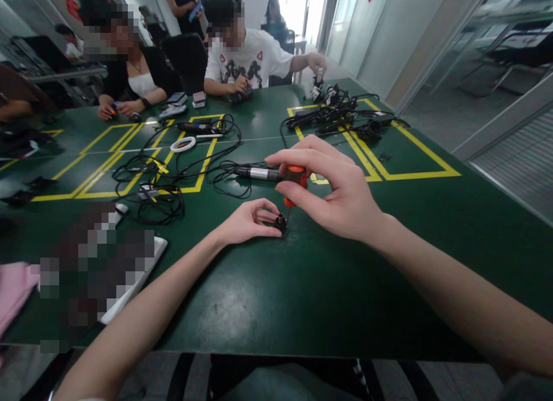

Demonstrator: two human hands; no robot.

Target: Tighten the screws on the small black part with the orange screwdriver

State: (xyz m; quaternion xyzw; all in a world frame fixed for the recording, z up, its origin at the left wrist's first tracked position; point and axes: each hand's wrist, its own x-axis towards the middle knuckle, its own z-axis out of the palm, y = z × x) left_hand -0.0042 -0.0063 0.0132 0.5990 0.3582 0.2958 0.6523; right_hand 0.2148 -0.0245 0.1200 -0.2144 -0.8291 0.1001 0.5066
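Observation:
Near the middle of the green table (pixel 242 297), my left hand (pixel 250 221) has its fingers closed round a small dark round part (pixel 280 223) with a metallic top, which rests at the tabletop. My right hand (pixel 337 190) holds a screwdriver with an orange and black handle (pixel 296 176) between thumb and fingers. The thin shaft of the screwdriver points down and its lower end is beside the dark part; whether it touches the part cannot be made out.
Beyond my hands lies a silver and black tool (pixel 259 173) with a cable. Coiled black cables (pixel 159 208) and a white ring (pixel 182 144) are on the left, more cabled devices (pixel 345 113) at the back right. Two people sit opposite. Blurred-out items lie at the left.

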